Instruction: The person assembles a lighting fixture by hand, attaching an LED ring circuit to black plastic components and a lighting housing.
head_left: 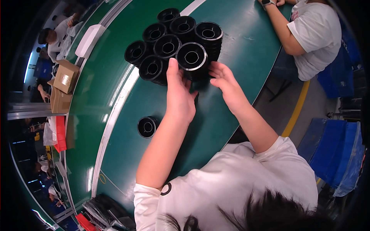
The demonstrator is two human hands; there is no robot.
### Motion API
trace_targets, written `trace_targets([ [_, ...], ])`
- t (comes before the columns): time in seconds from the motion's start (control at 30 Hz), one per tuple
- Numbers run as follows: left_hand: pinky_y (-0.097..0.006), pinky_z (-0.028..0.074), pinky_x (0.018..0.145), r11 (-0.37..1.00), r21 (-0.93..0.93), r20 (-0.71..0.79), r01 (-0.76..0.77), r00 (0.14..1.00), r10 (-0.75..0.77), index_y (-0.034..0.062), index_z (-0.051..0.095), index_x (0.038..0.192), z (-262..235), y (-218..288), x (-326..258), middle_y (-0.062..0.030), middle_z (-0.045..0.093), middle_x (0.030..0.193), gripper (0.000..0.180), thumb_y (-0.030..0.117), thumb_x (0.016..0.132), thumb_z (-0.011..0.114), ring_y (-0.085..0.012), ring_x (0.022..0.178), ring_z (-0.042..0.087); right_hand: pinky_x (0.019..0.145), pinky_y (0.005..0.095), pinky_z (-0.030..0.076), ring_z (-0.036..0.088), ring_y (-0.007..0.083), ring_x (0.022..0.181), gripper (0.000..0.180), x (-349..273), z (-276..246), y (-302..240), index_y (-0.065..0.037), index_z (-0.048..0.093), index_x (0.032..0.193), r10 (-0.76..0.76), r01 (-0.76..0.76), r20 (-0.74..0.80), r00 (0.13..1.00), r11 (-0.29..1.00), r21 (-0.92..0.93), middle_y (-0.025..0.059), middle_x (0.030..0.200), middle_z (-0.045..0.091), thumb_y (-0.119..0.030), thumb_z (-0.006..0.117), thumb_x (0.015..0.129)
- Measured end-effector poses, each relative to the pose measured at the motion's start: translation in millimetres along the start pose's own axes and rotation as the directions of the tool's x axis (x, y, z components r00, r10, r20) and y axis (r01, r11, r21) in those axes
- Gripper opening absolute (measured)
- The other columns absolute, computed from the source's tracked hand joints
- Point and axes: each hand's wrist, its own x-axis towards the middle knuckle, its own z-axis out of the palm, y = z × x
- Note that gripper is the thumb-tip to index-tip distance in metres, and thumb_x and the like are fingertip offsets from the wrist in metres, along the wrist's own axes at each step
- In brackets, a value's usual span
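1. Left hand [179, 96]: fingers extended, pressed flat against the near stack of black rings [191, 57]; not closed around it.
2. Stack stands in a cluster of like stacks [165, 42] on the green counter [216, 115].
3. Right hand [227, 82]: fingers spread wide, touching the stack's right side.
4. Single black ring [147, 127] lies apart, near the left forearm.

1. To your left, 2 cardboard boxes [61, 86] sit beside the green table [100, 96].
2. A white block [89, 39] lies on the table's far left edge.
3. A co-worker [312, 36] in a white shirt sits across on your right.
4. Blue crates [333, 152] stand at your right.
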Motion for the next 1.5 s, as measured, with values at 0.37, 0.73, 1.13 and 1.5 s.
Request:
trace_targets([
  [0.37, -0.055, 0.005, 0.105, 1.0, -0.02, -0.027, 0.0, 1.0, 0.0, -0.0053, 0.028, 0.132, -3.0, -1.8, 1.7, -0.0156, 0.03, 0.136, 0.095, 0.072, 0.076, 0.037, -0.0273, 0.13, 0.02, 0.102, 0.0382, 0.031, 0.033, 0.0313, 0.125, 0.066, -3.9, 10.2, -5.1, 0.001, 0.023, 0.134, -0.005, 0.014, 0.083, 0.997, 0.994, -0.104, 0.0185, 0.135, 0.032, -0.003, 0.05, 0.074],
  [0.73, -0.056, 0.013, 0.102, 0.991, -0.136, -0.092, 0.005, 0.996, -0.018, 0.0083, 0.045, 0.122, -4.7, -7.6, -28.1, -0.0079, 0.041, 0.129, 0.066, 0.061, 0.081, 0.042, -0.0231, 0.124, 0.028, 0.101, 0.0404, 0.031, 0.037, 0.0306, 0.123, 0.064, -28.8, 13.0, -11.8, -0.001, 0.028, 0.133, 0.014, 0.035, 0.166, 0.986, 0.956, -0.29, 0.016, 0.134, 0.035, -0.009, 0.055, 0.075],
  [1.13, -0.052, 0.013, 0.101, 1.0, -0.025, -0.211, 0.007, 0.977, -0.012, 0.0154, 0.045, 0.122, -13.3, -3.3, -39.3, -0.007, 0.044, 0.127, 0.058, 0.058, 0.083, 0.039, -0.0243, 0.123, 0.031, 0.102, 0.0388, 0.029, 0.034, 0.027, 0.126, 0.072, -42.3, 18.9, -7.8, -0.004, 0.021, 0.139, 0.093, -0.042, 0.211, 0.973, 0.971, -0.235, 0.0136, 0.14, 0.03, -0.005, 0.054, 0.075],
  [1.5, -0.048, 0.007, 0.103, 0.986, 0.086, -0.251, -0.145, 0.954, 0.163, 0.0139, 0.042, 0.124, -3.0, -1.4, -42.7, -0.0045, 0.041, 0.131, 0.056, 0.054, 0.085, 0.041, -0.0192, 0.126, 0.027, 0.108, 0.0317, 0.018, 0.022, 0.0233, 0.133, 0.057, -18.0, 21.6, -11.9, 0.002, 0.022, 0.138, -0.023, 0.021, 0.239, 0.971, 1.0, 0.011, 0.0173, 0.142, 0.026, -0.034, 0.031, 0.096],
])
